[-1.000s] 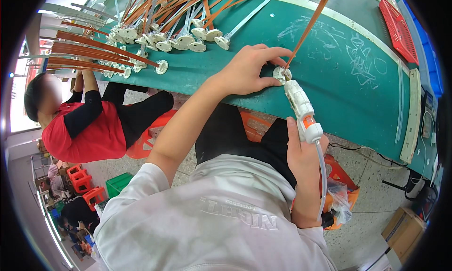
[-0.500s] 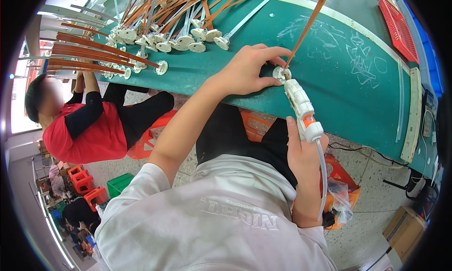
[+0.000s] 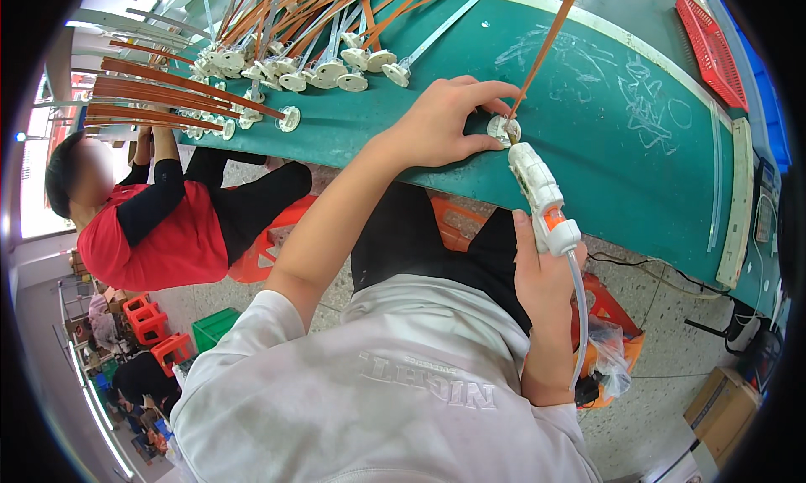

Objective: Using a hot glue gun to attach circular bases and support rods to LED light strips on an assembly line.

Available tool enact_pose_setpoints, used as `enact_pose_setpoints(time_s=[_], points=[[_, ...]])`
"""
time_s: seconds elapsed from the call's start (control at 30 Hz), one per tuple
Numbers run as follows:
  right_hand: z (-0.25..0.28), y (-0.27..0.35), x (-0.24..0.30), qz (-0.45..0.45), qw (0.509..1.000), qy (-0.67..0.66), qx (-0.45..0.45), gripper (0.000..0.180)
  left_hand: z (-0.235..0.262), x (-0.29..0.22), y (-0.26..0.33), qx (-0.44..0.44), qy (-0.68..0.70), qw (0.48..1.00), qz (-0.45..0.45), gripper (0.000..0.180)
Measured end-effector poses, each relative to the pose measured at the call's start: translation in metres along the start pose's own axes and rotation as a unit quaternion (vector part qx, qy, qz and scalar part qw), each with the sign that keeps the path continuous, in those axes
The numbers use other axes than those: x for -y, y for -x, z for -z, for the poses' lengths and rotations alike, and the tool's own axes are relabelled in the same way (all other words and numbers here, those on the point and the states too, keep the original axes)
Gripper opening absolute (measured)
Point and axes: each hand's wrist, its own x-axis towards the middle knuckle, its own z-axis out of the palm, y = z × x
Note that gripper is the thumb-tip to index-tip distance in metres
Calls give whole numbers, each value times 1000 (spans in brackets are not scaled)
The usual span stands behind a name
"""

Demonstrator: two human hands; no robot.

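We pinch the disc (image 3: 502,131) from its left with our left hand (image 3: 449,123), strip (image 3: 542,55) slanting up, our right hand (image 3: 544,281) gripping the gun (image 3: 534,179) on the disc's near side

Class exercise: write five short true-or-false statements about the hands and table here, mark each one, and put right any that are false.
1. The right hand holds a white gun-shaped tool. True.
2. The left hand lies in the person's lap. False: it is at a round white base on the table.
3. A brown strip rises from that base. True.
4. The tool's tip points away from the base. False: it points toward it.
5. The tabletop is yellow. False: it is green.
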Motion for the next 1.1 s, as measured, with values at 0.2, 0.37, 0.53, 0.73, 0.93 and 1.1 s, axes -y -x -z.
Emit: enact_pose_setpoints(time_s=[0.2, 0.37, 0.53, 0.73, 0.93, 1.1], points=[[0, 1, -5, 9, 1000, 16, 10, 27, 0, 0, 1, -2, 0, 1000, -1, 54], [-2, 5, -13, -18, 1000, -2, 15, 27, -5, -1, 4, -19, -7, 1000, 2, 52], [-2, 3, -12, -13, 999, -16, 28, 26, -21, -11, 9, -131, -82, 988, 4, 49], [2, 3, -3, -21, 999, 21, 34, 25, -30, -18, 16, -161, -91, 982, 49, 48], [4, 7, -6, 2, 1000, 24, 13, 25, -28, -16, 17, -167, -104, 980, 18, 47], [3, 9, -6, 2, 1000, 17, 12, 25, -20, -14, 18, -129, -92, 987, -6, 48]])
